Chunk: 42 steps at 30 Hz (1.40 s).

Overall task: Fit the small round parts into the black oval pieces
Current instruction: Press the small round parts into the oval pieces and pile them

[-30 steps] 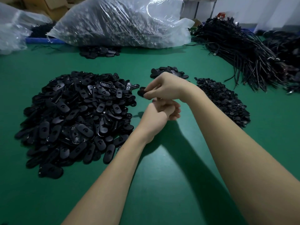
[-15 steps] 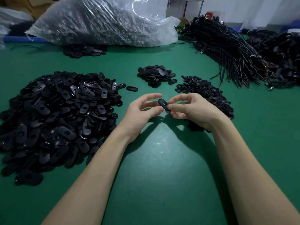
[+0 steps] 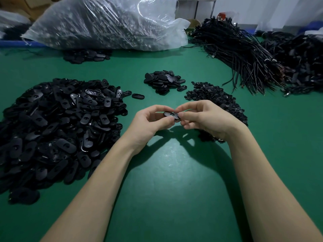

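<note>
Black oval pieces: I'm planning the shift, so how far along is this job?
Done: possibly the small pile, though fitted parts can't be confirmed. In hand: the left hand and right hand pinch one oval piece. Left: the big pile and round parts.

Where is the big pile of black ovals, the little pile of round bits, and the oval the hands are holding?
big pile of black ovals (image 3: 57, 130), head view, middle of the heap.
little pile of round bits (image 3: 211, 95), head view, top of the heap.
held oval (image 3: 170, 115), head view, its top face between both hands.
</note>
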Each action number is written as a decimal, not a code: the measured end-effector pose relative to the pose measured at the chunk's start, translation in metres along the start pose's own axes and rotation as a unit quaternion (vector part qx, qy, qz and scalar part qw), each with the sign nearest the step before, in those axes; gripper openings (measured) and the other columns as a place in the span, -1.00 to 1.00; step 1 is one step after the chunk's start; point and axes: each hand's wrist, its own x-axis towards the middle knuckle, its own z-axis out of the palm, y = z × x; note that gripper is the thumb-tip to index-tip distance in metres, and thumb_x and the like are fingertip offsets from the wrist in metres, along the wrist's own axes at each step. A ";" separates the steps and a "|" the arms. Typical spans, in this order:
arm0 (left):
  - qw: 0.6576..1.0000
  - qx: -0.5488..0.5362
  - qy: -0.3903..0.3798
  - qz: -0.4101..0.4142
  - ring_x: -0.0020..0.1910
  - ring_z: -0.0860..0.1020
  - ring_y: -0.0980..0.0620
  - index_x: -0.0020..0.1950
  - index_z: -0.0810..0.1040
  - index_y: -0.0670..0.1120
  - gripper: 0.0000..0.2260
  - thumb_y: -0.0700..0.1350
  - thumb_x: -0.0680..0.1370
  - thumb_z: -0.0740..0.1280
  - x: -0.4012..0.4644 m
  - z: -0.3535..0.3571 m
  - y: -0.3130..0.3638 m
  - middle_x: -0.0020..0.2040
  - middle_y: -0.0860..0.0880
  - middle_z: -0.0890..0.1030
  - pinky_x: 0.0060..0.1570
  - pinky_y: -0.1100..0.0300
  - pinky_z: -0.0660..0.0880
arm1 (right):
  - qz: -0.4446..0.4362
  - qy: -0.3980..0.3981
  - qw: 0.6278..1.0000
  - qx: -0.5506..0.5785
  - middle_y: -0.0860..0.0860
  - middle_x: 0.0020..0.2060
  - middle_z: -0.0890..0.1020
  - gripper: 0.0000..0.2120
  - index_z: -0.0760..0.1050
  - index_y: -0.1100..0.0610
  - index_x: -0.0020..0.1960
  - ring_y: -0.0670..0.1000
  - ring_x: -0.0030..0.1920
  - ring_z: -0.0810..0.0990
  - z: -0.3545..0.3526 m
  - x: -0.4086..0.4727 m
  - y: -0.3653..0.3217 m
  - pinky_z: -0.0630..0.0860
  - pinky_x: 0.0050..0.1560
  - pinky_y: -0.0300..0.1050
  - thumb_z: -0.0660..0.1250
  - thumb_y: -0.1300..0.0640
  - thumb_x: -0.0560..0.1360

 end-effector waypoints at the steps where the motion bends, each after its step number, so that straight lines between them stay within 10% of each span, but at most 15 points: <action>1: 1.000 -0.008 0.003 -0.001 -0.09 0.68 0.07 0.12 0.64 -0.11 -0.83 -0.24 0.54 0.46 0.000 0.000 0.000 -0.15 -0.01 0.72 -0.01 0.25 0.60 | -0.007 0.026 0.999 -0.034 0.01 -0.15 0.73 -0.89 0.65 0.14 0.10 -0.11 -0.22 0.65 -0.001 0.000 0.000 0.60 -0.18 -0.27 0.38 0.24 0.62; 7: 1.000 -0.020 0.013 -0.002 -0.06 0.69 0.03 0.10 0.62 -0.10 -0.83 -0.23 0.53 0.47 0.002 -0.001 -0.003 -0.15 0.00 0.72 0.07 0.22 0.60 | -0.005 0.195 0.876 -0.441 -0.09 -0.03 0.58 -0.76 0.63 -0.03 0.23 -0.04 0.01 0.54 -0.023 -0.002 0.005 0.44 0.11 -0.16 0.41 0.07 0.57; 20: 0.998 -0.039 0.048 -0.016 -0.10 0.61 0.13 -0.02 0.62 0.04 -0.86 -0.19 0.53 0.48 0.005 -0.001 -0.001 -0.12 0.04 0.72 0.05 0.18 0.52 | -0.020 0.209 0.888 -0.409 -0.10 -0.20 0.64 -0.72 0.69 -0.10 -0.05 -0.12 -0.48 0.48 -0.027 0.000 0.013 0.34 -0.48 -0.45 0.28 0.21 0.58; 27: 0.996 -0.057 0.059 -0.016 -0.24 0.55 0.15 0.17 0.68 0.05 -0.76 -0.22 0.58 0.40 0.004 0.003 0.002 -0.14 0.09 0.68 -0.09 0.28 0.50 | -0.030 0.199 0.889 -0.411 -0.15 -0.18 0.64 -0.91 0.69 -0.08 0.03 -0.11 -0.13 0.57 -0.027 0.001 0.014 0.43 -0.06 -0.21 0.48 0.05 0.53; 42: 0.984 -0.157 0.079 -0.027 0.00 0.69 0.05 -0.03 0.52 -0.06 -0.88 -0.27 0.58 0.38 0.002 0.003 0.006 0.00 -0.08 0.74 0.00 0.22 0.61 | -0.023 0.267 0.863 -0.429 -0.13 -0.18 0.64 -0.92 0.66 -0.10 -0.12 0.03 -0.09 0.61 -0.013 0.004 0.017 0.52 -0.10 -0.10 0.43 0.08 0.50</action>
